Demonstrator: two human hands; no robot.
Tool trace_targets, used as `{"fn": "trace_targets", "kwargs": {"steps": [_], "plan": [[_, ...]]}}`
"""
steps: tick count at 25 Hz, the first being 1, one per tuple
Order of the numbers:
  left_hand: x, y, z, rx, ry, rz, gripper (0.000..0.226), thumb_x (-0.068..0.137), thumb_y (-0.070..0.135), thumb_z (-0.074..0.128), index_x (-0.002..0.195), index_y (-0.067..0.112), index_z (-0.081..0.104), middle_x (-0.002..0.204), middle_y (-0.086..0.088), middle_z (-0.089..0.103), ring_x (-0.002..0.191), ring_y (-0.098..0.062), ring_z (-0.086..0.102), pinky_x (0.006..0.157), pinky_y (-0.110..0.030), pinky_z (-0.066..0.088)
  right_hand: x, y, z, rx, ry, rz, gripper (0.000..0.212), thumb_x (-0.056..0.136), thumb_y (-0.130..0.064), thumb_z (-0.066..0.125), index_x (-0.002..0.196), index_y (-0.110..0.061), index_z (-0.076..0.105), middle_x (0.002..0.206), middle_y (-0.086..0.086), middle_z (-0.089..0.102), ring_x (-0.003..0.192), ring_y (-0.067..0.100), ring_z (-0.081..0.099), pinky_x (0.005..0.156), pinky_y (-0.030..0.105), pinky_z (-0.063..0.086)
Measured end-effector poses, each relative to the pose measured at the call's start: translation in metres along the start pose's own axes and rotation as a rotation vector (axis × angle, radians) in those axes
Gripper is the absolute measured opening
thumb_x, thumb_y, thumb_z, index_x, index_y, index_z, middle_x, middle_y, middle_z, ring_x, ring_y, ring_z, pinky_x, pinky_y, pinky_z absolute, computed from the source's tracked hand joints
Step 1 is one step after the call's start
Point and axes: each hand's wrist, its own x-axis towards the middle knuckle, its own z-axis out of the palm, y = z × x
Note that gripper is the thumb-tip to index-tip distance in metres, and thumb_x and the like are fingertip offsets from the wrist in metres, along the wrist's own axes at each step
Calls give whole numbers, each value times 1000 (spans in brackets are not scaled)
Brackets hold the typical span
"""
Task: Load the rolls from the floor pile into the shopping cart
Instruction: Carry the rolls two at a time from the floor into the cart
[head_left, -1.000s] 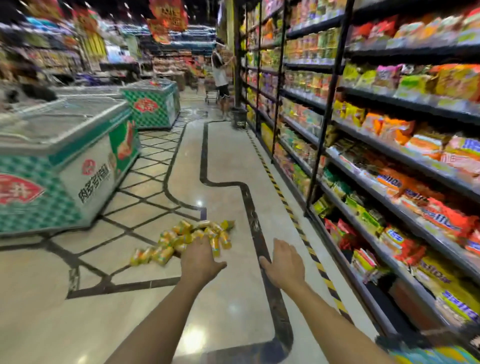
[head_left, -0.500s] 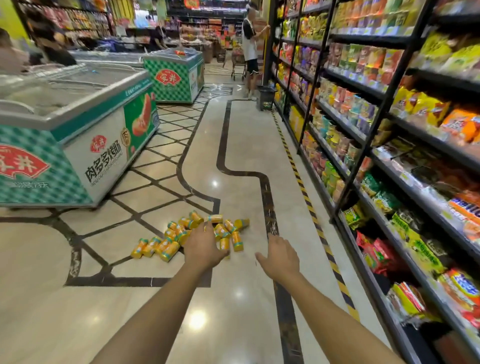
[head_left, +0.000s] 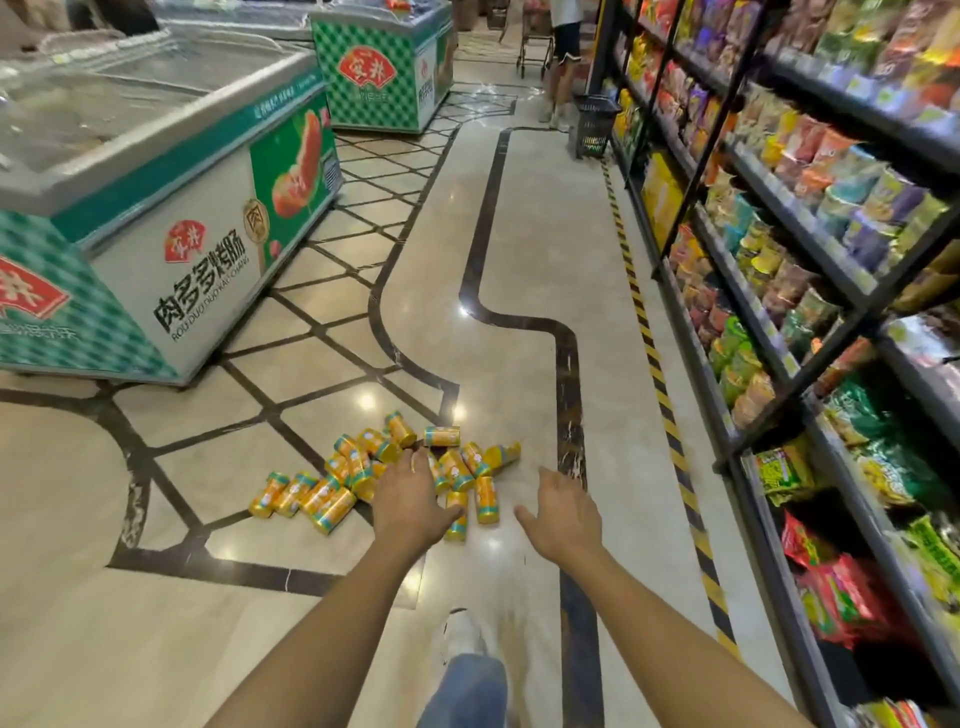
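A pile of several yellow-orange rolls with teal ends (head_left: 332, 493) lies scattered on the shiny tiled floor ahead of me. My left hand (head_left: 410, 499) reaches out over the near side of the pile, fingers apart, holding nothing. My right hand (head_left: 563, 512) is stretched out to the right of the pile, open and empty, apart from the rolls. No shopping cart for loading shows near me.
A green-and-white chest freezer (head_left: 171, 218) stands at left, a second one (head_left: 384, 67) farther back. Snack shelves (head_left: 810, 270) line the right side. A black basket (head_left: 595, 127) and a person with a cart (head_left: 535, 47) are at the aisle's far end. My leg and shoe (head_left: 467, 660) show below.
The view has tilted down and moved closer to the pile. Both hands have stayed outstretched and empty as the rolls came nearer.
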Motion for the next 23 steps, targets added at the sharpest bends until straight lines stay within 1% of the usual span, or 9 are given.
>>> {"fn": "trace_targets", "kwargs": {"steps": [2, 5, 6, 10, 12, 15, 18, 21, 23], "plan": [[50, 6, 18, -3, -18, -7, 91, 79, 57, 64, 147, 12, 24, 152, -8, 29, 138, -25, 29, 112, -35, 28, 54, 5, 6, -21, -22, 8, 63, 97, -47, 43, 147, -12, 26, 144, 9, 41, 129, 28, 41, 105, 37, 37], [110, 12, 37, -13, -78, -30, 93, 82, 57, 61, 150, 12, 16, 158, -10, 17, 144, -28, 19, 115, -37, 20, 120, 8, 13, -16, -74, 52, 62, 98, -47, 38, 147, -12, 26, 146, 9, 39, 131, 28, 38, 107, 37, 34], [132, 12, 44, -4, -84, -21, 94, 82, 57, 61, 151, 11, 15, 158, -11, 15, 144, -29, 18, 115, -38, 19, 143, 9, 17, -6, -85, 71, 62, 98, -47, 37, 148, -12, 25, 147, 9, 37, 132, 28, 37, 108, 37, 33], [215, 14, 79, -24, -111, 3, 96, 79, 53, 67, 150, 7, 21, 155, -15, 23, 142, -31, 25, 113, -41, 24, 237, 16, 34, 15, -146, 100, 64, 99, -48, 36, 149, -12, 20, 151, 8, 32, 139, 28, 30, 114, 38, 24], [246, 14, 103, -27, -160, -5, 96, 82, 54, 64, 151, 8, 15, 158, -13, 18, 145, -29, 18, 115, -39, 20, 276, 19, 48, 53, -169, 110, 65, 99, -47, 36, 150, -12, 18, 155, 8, 26, 143, 28, 24, 116, 38, 20], [298, 8, 168, -15, -245, -86, 95, 85, 57, 58, 152, 11, 9, 159, -9, 13, 146, -25, 13, 116, -34, 15, 346, 37, 98, 59, -266, 82, 67, 100, -47, 36, 152, -12, 13, 159, 6, 17, 146, 27, 16, 119, 38, 17], [334, -6, 242, -12, -281, -208, 96, 82, 55, 62, 151, 8, 14, 155, -12, 24, 143, -27, 22, 114, -37, 23, 400, 64, 166, 28, -394, 66, 72, 99, -53, 31, 153, -12, 8, 160, 7, 12, 147, 26, 13, 120, 38, 15], [359, -25, 311, -47, -350, -278, 98, 80, 51, 67, 151, 7, 15, 155, -12, 25, 143, -28, 23, 114, -41, 27, 442, 83, 237, -12, -459, 92, 78, 95, -59, 29, 152, -9, 11, 158, 10, 18, 145, 28, 19, 117, 40, 21], [372, -43, 364, -58, -394, -306, 101, 80, 51, 67, 151, 6, 11, 156, -12, 22, 144, -28, 20, 114, -43, 28, 468, 89, 291, -4, -517, 107, 77, 96, -54, 38, 151, -6, 13, 155, 12, 24, 142, 31, 24, 114, 42, 26]]}}
